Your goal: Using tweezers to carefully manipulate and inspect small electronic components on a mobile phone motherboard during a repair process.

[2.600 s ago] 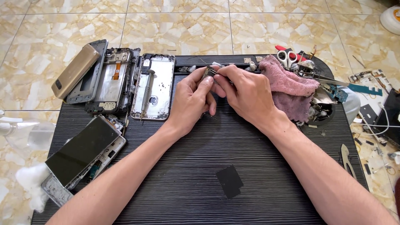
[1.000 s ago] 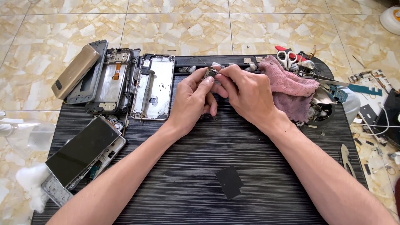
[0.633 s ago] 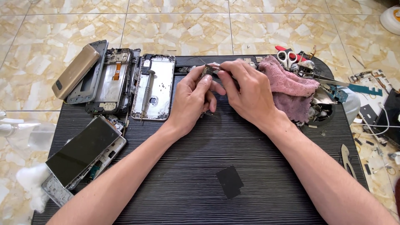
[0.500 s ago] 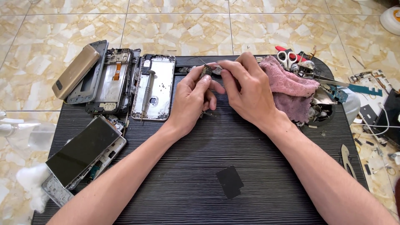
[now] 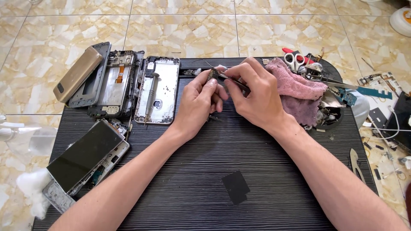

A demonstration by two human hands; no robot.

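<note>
My left hand (image 5: 199,100) pinches a small dark phone part (image 5: 212,74) between thumb and fingertips above the black ribbed mat (image 5: 205,171). My right hand (image 5: 257,96) grips thin metal tweezers (image 5: 227,77), whose tips touch that small part. Both hands meet near the mat's far edge. The rest of the part is hidden by my fingers.
Opened phone frames (image 5: 156,92), a gold back cover (image 5: 77,73) and a screwdriver (image 5: 150,96) lie at the left. A phone with dark screen (image 5: 85,156) sits nearer left. A pink cloth (image 5: 297,92), scissors (image 5: 293,60) and loose parts are at the right. A small black square (image 5: 235,187) lies on the mat.
The hands stay in place; my right hand's fingers have shifted slightly and the tweezers now angle onto the small part.
</note>
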